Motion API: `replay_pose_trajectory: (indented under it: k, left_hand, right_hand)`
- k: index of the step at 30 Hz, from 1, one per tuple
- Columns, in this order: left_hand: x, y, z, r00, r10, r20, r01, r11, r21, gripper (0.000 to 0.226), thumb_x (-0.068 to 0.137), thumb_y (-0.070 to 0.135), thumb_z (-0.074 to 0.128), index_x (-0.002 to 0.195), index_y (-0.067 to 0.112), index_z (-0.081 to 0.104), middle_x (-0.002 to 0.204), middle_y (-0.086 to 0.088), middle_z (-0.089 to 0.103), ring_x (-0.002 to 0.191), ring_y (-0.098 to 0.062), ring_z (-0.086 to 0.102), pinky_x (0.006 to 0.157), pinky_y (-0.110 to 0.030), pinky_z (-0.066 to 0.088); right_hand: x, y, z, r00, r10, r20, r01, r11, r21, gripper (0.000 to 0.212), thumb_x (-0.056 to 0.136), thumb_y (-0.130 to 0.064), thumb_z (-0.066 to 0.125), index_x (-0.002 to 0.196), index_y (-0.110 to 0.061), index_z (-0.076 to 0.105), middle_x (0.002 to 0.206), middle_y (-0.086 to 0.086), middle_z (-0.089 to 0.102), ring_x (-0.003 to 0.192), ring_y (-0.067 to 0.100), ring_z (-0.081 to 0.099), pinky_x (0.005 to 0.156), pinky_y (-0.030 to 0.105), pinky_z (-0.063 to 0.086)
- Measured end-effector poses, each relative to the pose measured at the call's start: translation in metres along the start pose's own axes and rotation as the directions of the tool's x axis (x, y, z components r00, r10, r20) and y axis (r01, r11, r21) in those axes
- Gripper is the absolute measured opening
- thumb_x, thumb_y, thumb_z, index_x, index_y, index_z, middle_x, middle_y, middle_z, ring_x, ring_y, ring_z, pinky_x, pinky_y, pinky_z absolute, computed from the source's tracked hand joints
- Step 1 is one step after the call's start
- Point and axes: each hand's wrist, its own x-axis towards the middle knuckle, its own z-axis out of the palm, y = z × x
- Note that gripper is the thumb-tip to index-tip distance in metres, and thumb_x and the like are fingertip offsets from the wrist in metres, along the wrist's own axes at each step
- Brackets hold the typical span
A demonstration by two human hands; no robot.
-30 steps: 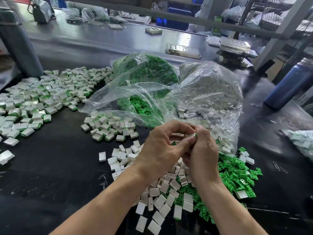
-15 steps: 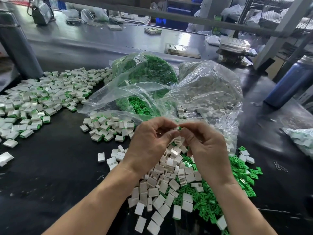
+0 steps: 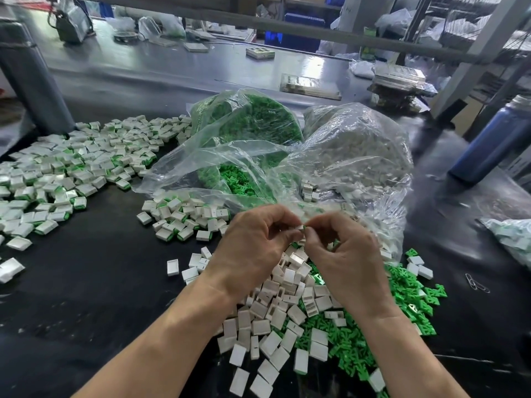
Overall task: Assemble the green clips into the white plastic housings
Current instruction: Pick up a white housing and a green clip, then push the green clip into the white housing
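Both hands pinch one white housing above the loose pile.

Head view: the left hand [image 3: 253, 248] and right hand [image 3: 344, 254] have spread slightly since earlier, fingertips clamped on the housing [image 3: 299, 228]. Behind it, clear bags hold green clips [image 3: 244, 124] and white housings [image 3: 359, 150]. Bare black table [image 3: 86, 297] lies left.

The fingers [image 3: 290, 229] of both hands are hiding most of the tiny white piece [image 3: 300, 227] between them, so its shape is too small to tell. The two arms are covering part of the white pile [image 3: 275, 320] at 6 o'clock. The see-through bag [image 3: 353, 156] at 1 o'clock is blurring its white bits. The blue bottle [image 3: 494, 139] at 3 o'clock is getting cut off by the edge.
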Motion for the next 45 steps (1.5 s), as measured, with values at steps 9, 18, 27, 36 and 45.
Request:
replay_pose_trajectory:
  k: [9, 18, 27, 36, 45]
  left_hand:
    - [0.001, -0.005, -0.028, 0.985, -0.114, -0.126, 0.141, 0.964, 0.225, 0.016, 0.093, 0.023, 0.074, 0.098, 0.037, 0.066, 0.091, 0.02, 0.068, 0.082, 0.005, 0.068, 0.081, -0.019, 0.06]
    - [0.009, -0.021, -0.055, 0.911, -0.084, -0.404, 0.297, 0.813, 0.501, 0.007, 0.092, 0.023, 0.078, 0.099, 0.023, 0.076, 0.102, 0.003, 0.066, 0.093, -0.015, 0.063, 0.085, -0.032, 0.056]
    - [0.016, -0.028, -0.057, 0.859, -0.1, -0.503, 0.394, 0.757, 0.522, 0.015, 0.092, 0.029, 0.078, 0.102, 0.019, 0.071, 0.097, 0.001, 0.073, 0.087, -0.019, 0.068, 0.086, -0.043, 0.059]
    - [0.015, -0.024, -0.056, 0.845, -0.108, -0.524, 0.411, 0.757, 0.508, 0.018, 0.09, 0.033, 0.08, 0.09, 0.019, 0.069, 0.087, 0.002, 0.07, 0.08, -0.019, 0.067, 0.085, -0.047, 0.058]
    - [0.008, -0.017, -0.052, 0.891, -0.107, -0.44, 0.337, 0.805, 0.487, 0.017, 0.096, 0.035, 0.072, 0.088, 0.02, 0.072, 0.088, 0.005, 0.068, 0.082, -0.019, 0.066, 0.087, -0.047, 0.057]
  right_hand:
    - [0.003, 0.008, -0.015, 0.992, 0.109, 0.065, -0.106, 0.994, -0.036, 0.007, 0.097, -0.033, 0.069, 0.095, -0.039, 0.067, 0.083, -0.017, 0.067, 0.086, -0.01, 0.062, 0.07, 0.008, 0.05]
    - [0.007, 0.019, -0.035, 0.937, 0.294, 0.191, -0.242, 0.936, -0.256, 0.012, 0.092, -0.046, 0.074, 0.085, -0.036, 0.07, 0.079, -0.016, 0.065, 0.069, 0.0, 0.063, 0.058, 0.012, 0.044]
    - [0.009, 0.023, -0.046, 0.877, 0.392, 0.279, -0.303, 0.9, -0.314, 0.014, 0.087, -0.048, 0.08, 0.08, -0.04, 0.072, 0.074, -0.028, 0.066, 0.061, -0.004, 0.06, 0.057, 0.017, 0.041]
    - [0.009, 0.026, -0.05, 0.827, 0.423, 0.369, -0.341, 0.901, -0.268, 0.018, 0.076, -0.052, 0.087, 0.082, -0.045, 0.072, 0.069, -0.016, 0.067, 0.054, -0.004, 0.06, 0.046, 0.011, 0.042]
    - [0.009, 0.029, -0.05, 0.821, 0.416, 0.391, -0.32, 0.903, -0.288, 0.014, 0.082, -0.044, 0.086, 0.082, -0.041, 0.072, 0.08, -0.006, 0.069, 0.061, 0.003, 0.061, 0.052, 0.015, 0.046]
